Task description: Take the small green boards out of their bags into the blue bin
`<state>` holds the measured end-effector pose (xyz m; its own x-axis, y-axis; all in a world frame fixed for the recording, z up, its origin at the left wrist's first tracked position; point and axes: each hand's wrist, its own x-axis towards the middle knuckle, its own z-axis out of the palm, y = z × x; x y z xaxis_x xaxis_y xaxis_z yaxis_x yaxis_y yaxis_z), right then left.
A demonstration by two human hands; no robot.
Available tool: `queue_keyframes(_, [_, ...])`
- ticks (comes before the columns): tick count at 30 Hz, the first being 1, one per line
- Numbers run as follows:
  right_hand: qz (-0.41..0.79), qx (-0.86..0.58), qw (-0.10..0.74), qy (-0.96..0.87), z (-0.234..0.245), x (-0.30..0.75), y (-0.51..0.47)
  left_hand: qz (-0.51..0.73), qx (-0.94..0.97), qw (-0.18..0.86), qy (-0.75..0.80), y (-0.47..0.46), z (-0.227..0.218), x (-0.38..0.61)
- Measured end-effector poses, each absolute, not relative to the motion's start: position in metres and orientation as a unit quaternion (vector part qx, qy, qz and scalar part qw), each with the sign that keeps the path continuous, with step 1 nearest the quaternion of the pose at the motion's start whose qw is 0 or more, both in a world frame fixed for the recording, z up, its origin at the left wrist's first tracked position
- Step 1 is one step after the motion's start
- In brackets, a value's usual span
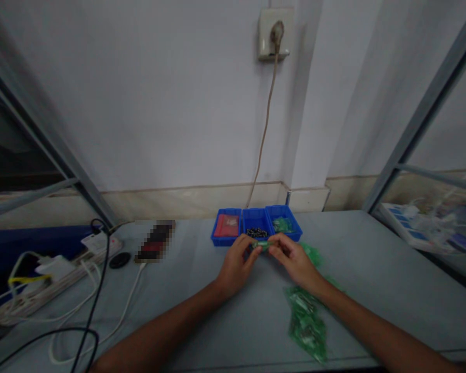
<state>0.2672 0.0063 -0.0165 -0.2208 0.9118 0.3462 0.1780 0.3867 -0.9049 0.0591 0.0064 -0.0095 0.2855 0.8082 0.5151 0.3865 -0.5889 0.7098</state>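
A small green plastic packet (261, 244) is stretched between my two hands, just in front of the blue bins. My left hand (238, 264) pinches its left end between thumb and fingers. On the other end, my right hand (293, 259) has its fingers closed too. What the packet holds is too small to make out. Behind it stand three joined blue bins: the left bin (213, 234) has a red packet (227, 226), the middle one small black and silver pieces (256, 232), the right one green packets (282, 225). More green plastic bags (306, 324) lie beside and under my right forearm.
To the left are a phone-like device (155, 242) with a white cable (130, 295), a round black disc (120, 260) and a loaded power strip (58, 282). A black cable (101, 280) crosses the left side. Metal frame posts (423, 109) flank the grey table (202, 331).
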Motion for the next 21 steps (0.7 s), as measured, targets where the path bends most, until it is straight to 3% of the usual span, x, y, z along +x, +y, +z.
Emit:
queue_keyframes(4, [0.336, -0.396, 0.493, -0.698, -0.016, 0.267, 0.007, 0.449, 0.766, 0.233, 0.397, 0.007, -0.014, 0.059])
queue_keyframes(9, [0.422, -0.39, 0.511, -0.639, -0.019, 0.267, 0.012, 0.458, 0.751, 0.273, 0.389, 0.003, -0.015, 0.059])
queue_keyframes(21, [0.477, -0.383, 0.492, -0.62, -0.017, 0.271, 0.016, 0.464, 0.785, 0.188, 0.366, 0.002, -0.018, 0.058])
